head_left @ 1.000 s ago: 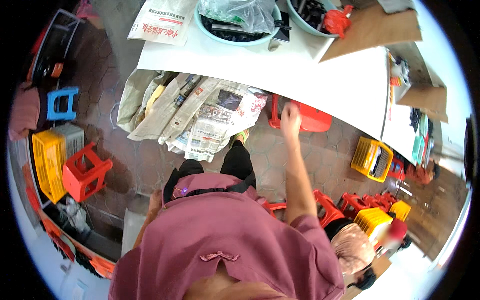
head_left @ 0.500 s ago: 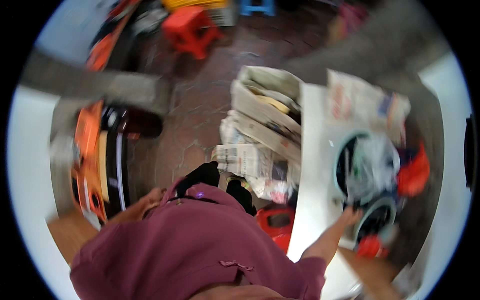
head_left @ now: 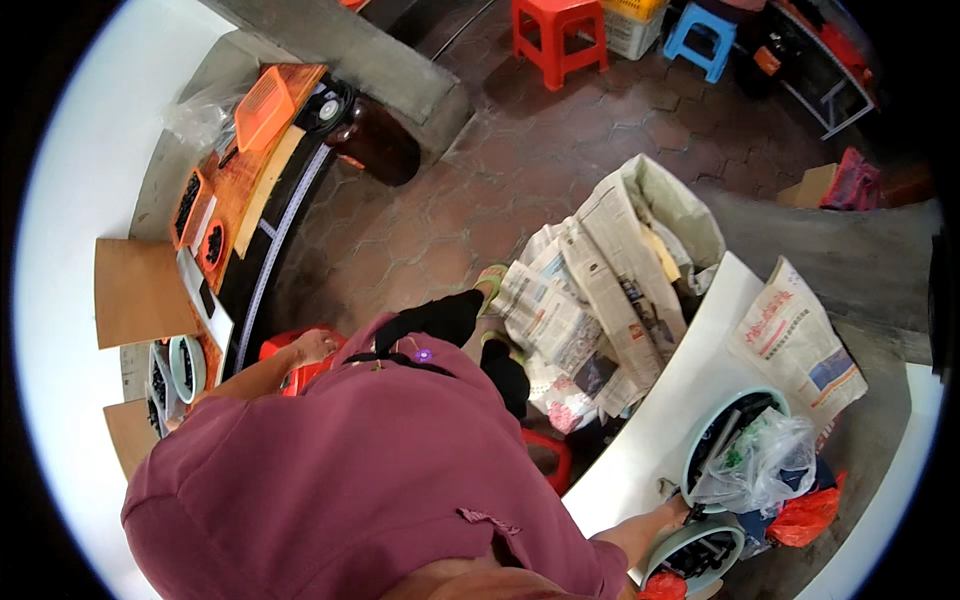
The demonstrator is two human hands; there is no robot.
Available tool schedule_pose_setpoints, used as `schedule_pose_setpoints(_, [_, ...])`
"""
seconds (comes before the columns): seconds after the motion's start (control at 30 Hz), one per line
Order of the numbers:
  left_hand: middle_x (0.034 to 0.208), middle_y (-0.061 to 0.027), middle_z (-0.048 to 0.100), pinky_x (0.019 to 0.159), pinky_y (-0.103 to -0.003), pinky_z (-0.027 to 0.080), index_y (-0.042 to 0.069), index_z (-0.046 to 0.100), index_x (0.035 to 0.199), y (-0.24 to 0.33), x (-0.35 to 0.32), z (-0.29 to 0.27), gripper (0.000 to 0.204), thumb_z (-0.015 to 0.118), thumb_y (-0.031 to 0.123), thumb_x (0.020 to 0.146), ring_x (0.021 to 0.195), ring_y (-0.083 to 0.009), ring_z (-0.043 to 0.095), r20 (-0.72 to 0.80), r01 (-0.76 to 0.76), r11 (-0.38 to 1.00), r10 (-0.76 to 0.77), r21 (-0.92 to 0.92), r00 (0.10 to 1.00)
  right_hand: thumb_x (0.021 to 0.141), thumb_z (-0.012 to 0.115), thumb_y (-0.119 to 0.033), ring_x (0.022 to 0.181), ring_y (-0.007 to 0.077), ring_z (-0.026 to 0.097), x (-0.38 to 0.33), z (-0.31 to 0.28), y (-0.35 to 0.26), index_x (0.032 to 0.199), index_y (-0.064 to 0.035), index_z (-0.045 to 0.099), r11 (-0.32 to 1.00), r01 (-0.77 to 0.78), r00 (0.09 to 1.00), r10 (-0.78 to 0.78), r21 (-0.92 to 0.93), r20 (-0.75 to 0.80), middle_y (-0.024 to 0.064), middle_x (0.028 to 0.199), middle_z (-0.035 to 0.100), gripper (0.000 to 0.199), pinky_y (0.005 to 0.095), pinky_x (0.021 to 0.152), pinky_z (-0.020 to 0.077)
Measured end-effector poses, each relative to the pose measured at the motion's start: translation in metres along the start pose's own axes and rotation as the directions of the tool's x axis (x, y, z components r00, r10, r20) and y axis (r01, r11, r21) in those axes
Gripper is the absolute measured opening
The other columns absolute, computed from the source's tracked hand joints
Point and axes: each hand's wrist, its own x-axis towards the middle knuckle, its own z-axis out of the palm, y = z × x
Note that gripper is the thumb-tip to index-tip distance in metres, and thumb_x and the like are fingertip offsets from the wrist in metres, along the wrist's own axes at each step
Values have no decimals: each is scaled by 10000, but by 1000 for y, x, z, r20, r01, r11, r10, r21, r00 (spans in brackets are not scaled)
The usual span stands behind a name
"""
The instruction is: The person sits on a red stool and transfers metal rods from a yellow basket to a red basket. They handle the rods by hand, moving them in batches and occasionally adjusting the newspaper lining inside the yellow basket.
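At the table on the right, my right hand (head_left: 672,513) reaches between two pale green basins. Its fingertips look closed at small dark pieces beside the rims; what they hold is unclear. The farther basin (head_left: 688,462) has dark rod-like parts under a crumpled clear plastic bag (head_left: 765,462). More dark parts lie in the nearer basin (head_left: 738,548), with a red plastic bag (head_left: 664,588) at its edge. Low on my left, my left hand (head_left: 318,345) hangs over a red stool (head_left: 303,378), fingers loosely bent and apart, nothing seen in it. Whether it touches the stool is unclear.
A newspaper-covered bag (head_left: 625,270) stands on the floor by the white table (head_left: 640,440). On the left, a wooden bench (head_left: 232,190) holds orange trays (head_left: 264,108) and a bowl. A dark brown jar (head_left: 375,140), red stool (head_left: 560,40) and blue stool (head_left: 702,40) stand farther off.
The view has swung, shifting the left bench up and the basins down toward the lower right. The picture is sharper. My right hand stays by the basins; my left hand now appears over the red stool.
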Motion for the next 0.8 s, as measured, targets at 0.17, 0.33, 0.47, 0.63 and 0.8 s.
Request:
schedule_pose_setpoints(0.17, [1043, -201, 671, 829, -420, 491, 25, 672, 1079, 25, 33, -6, 380, 560, 335, 891, 1002, -368, 630, 37, -90, 982, 85, 163, 996, 747, 671, -548, 1046, 468, 604, 10, 27, 1, 1134, 33, 535, 998, 6, 999, -9, -62, -52, 256, 1110, 614, 711, 554, 856, 511])
schedule_pose_setpoints(0.33, [1082, -201, 674, 863, -424, 485, 12, 661, 1099, 99, 55, -9, 456, 593, 395, 862, 1007, -384, 633, -40, -19, 984, 26, 175, 999, 738, 676, -565, 1060, 470, 597, 12, 26, 6, 1146, 44, 535, 995, -60, 991, 49, -85, -127, 263, 1118, 611, 747, 553, 872, 505])
schedule_pose_setpoints(0.47, [1099, -224, 671, 854, -426, 489, 4, 641, 1147, 106, 72, -26, 489, 598, 396, 857, 1015, -397, 633, 42, -289, 954, 286, 78, 957, 730, 681, -578, 1071, 471, 592, -26, 15, -11, 1156, 54, 535, 987, -94, 976, 66, -127, -209, 269, 1123, 609, 776, 552, 886, 500])
schedule_pose_setpoints(0.63, [1116, -248, 659, 876, -416, 481, 6, 617, 1200, 126, 159, -134, 508, 607, 377, 853, 1029, -390, 633, 129, -294, 933, 272, 209, 954, 718, 688, -595, 1108, 469, 574, -143, 2, -61, 1192, 60, 529, 978, -197, 944, 170, -71, -281, 288, 1158, 596, 824, 569, 906, 489])
schedule_pose_setpoints(0.8, [1098, -247, 667, 869, -410, 483, -1, 628, 1182, 111, 284, -305, 489, 619, 348, 839, 1023, -373, 643, 159, -335, 936, 316, 106, 935, 676, 741, -535, 1049, 442, 606, -357, 3, -179, 1172, 40, 544, 936, -346, 933, 336, -60, -131, 268, 1135, 615, 785, 578, 885, 498])
